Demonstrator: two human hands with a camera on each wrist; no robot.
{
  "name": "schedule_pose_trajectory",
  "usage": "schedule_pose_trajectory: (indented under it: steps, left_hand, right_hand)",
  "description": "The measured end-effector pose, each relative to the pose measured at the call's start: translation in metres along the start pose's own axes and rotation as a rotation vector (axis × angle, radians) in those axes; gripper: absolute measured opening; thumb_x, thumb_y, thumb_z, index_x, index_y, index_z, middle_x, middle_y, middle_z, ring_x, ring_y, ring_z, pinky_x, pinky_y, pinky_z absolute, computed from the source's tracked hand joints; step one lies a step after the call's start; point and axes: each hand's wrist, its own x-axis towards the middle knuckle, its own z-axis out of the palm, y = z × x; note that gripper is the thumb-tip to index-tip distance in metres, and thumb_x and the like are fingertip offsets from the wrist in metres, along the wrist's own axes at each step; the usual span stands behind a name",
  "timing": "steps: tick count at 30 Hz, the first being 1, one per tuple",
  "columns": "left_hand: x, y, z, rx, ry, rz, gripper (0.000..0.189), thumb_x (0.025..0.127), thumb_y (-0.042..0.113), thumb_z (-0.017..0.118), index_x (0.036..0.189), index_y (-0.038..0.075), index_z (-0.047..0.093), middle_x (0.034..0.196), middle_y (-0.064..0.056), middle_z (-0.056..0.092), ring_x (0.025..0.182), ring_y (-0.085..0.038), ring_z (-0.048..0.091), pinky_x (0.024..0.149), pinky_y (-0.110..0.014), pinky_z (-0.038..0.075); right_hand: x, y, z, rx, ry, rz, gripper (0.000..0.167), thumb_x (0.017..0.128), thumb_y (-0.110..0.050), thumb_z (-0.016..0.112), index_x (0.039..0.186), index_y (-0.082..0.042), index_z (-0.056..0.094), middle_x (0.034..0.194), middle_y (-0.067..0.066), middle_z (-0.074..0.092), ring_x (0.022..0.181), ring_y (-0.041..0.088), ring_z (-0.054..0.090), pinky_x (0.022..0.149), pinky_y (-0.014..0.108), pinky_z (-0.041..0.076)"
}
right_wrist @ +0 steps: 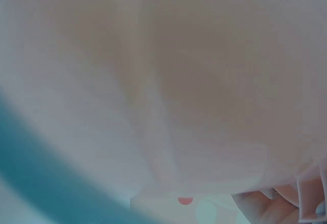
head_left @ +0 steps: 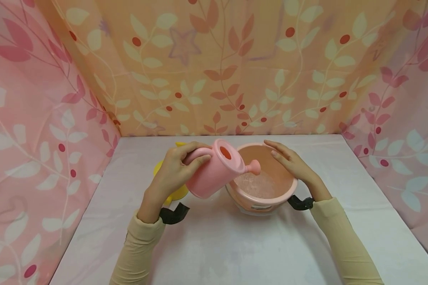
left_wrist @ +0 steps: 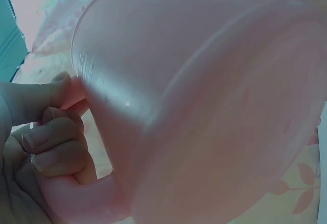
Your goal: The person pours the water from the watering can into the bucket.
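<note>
My left hand [head_left: 174, 168] grips the handle of a pink toy watering can [head_left: 214, 174], fingers curled through it in the left wrist view. The can leans to the right. Its round sprinkler head [head_left: 254, 167] hangs over the inside of a pink bucket [head_left: 260, 198] with shallow clear water [head_left: 255, 184] at the bottom. On the bucket's right rim is my right hand [head_left: 292, 162], its thumb at the inner side and fingers along the outside. The bucket's outer wall [right_wrist: 204, 91] fills most of the right wrist view, blurred, with a few fingers [right_wrist: 271, 208] at its lower right.
Behind my left hand stands a yellow object [head_left: 180, 192], mostly hidden by the hand and the can. A white cloth covers the table [head_left: 221, 245]. Leaf-patterned curtains [head_left: 214, 71] enclose the back and both sides.
</note>
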Motion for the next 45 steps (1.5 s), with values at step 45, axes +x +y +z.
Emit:
schedule_pose_trajectory:
  steps: [45]
  left_hand:
    - [-0.001, 0.003, 0.001, -0.002, 0.013, -0.029, 0.022, 0.085, 0.031, 0.067, 0.105, 0.023, 0.067, 0.093, 0.006, 0.066, 0.081, -0.007, 0.059, 0.070, -0.030, 0.051]
  right_hand:
    - [0.001, 0.002, 0.000, 0.017, 0.002, 0.011, 0.043, 0.099, -0.012, 0.043, 0.141, -0.003, 0.036, 0.145, 0.014, 0.035, 0.131, 0.036, 0.036, 0.105, 0.051, 0.029]
